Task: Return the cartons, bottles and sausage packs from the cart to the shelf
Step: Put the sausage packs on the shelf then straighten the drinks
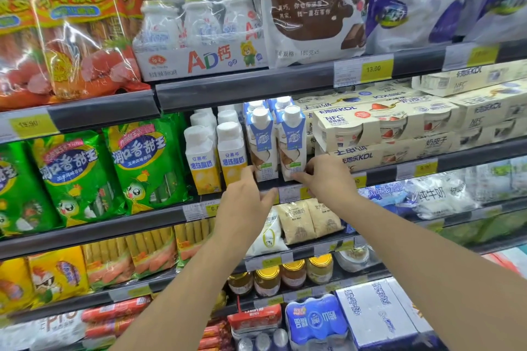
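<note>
Two blue-and-white cartons with white caps stand side by side at the front of the middle shelf (328,184). My left hand (246,196) reaches up to the base of the left carton (261,142); its fingertips touch the carton and the thumb is spread apart. My right hand (325,177) pinches the lower right corner of the right carton (293,139), thumb on the front and fingers at the side. More of these cartons stand behind. White-and-yellow cartons (231,157) stand just to the left. Green sausage packs (145,162) lie further left. The cart is out of view.
Beige yoghurt multipacks (385,125) are stacked right of the cartons. The upper shelf holds orange sausage bags (71,37), bottle packs (199,37) and milk bags (313,8). Below are pouches (296,222), jars (293,273), yellow sausage packs (57,273) and boxed milk (370,313).
</note>
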Demonstrator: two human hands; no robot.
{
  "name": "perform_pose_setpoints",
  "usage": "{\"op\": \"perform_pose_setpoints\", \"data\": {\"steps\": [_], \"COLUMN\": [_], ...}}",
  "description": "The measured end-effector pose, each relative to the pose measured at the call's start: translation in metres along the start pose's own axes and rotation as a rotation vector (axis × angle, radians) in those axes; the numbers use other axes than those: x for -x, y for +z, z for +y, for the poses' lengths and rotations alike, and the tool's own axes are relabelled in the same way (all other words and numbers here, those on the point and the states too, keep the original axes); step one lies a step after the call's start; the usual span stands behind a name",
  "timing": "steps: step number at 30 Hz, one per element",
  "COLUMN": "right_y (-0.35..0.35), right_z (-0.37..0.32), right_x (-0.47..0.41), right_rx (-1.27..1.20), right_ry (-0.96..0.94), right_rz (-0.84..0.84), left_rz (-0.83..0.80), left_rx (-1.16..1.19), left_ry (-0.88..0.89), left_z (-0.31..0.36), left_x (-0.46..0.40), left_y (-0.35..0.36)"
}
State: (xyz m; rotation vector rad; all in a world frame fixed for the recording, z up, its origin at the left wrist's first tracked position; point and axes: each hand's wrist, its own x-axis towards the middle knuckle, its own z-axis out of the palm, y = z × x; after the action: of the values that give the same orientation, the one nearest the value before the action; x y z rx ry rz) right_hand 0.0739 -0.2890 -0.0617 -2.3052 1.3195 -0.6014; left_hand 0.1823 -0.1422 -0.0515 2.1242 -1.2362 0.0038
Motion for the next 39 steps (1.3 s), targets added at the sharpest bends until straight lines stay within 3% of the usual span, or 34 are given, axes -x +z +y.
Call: {"op": "perform_pose_setpoints", "data": {"steps": [19, 28, 33, 39], "right_y": [0.005, 0.002, 0.000, 0.000], "right_z": [0.006, 0.007, 0.006, 0.006], "right_x": [-0.010, -0.008, -0.008, -0.007], "right_rx": [0.037, 0.030, 0.013, 0.002], "right_ry": [-0.052, -0.063, -0.053, -0.047], "right_rz": [-0.003, 0.000, -0.007, -0.011], "left_rz": [0.127, 0.361, 0.281, 0.233], "left_rx": [-0.047, -0.058, 0.032, -0.048], "left_ry": [-0.241, 0.008, -0.084, -0.149], "left_z": [0.027, 0.034, 0.038, 0.043], "left_x": [-0.027, -0.043, -0.062, -0.074], "left_y": [0.033, 0.000, -0.005, -0.006]}}
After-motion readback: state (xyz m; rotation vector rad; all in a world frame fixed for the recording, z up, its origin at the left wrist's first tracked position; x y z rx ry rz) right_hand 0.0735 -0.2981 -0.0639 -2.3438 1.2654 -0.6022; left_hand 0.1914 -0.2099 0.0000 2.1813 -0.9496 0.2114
